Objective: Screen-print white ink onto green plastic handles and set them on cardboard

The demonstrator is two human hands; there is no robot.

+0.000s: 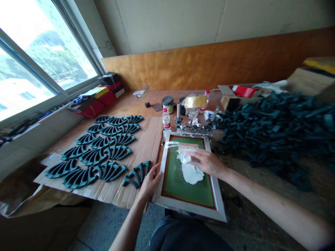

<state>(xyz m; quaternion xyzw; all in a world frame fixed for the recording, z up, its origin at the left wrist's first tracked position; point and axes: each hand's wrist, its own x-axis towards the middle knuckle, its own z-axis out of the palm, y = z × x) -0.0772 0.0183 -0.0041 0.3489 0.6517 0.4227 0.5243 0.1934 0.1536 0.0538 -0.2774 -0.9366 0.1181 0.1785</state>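
Note:
My right hand [206, 161] is closed on a crumpled white cloth [192, 172] that lies on the green mesh of a screen-printing frame [218, 200]. Just beyond the cloth, a wooden strip [184, 145] with white smears rests on the mesh. My left hand [151, 181] is at the frame's left rail, its fingers apart and nothing seen in them. Close to its left is a single dark green, fan-shaped slatted piece [137, 174] on the cardboard. Whether the left fingers touch the rail or the piece, I cannot tell.
Rows of similar green pieces [106, 153] lie on cardboard [150, 139] to the left. A large heap of dark green parts [269, 129] covers the right side. Behind the frame stand a metal hinge clamp [193, 130], a red-capped bottle [166, 120] and an ink tin [168, 104].

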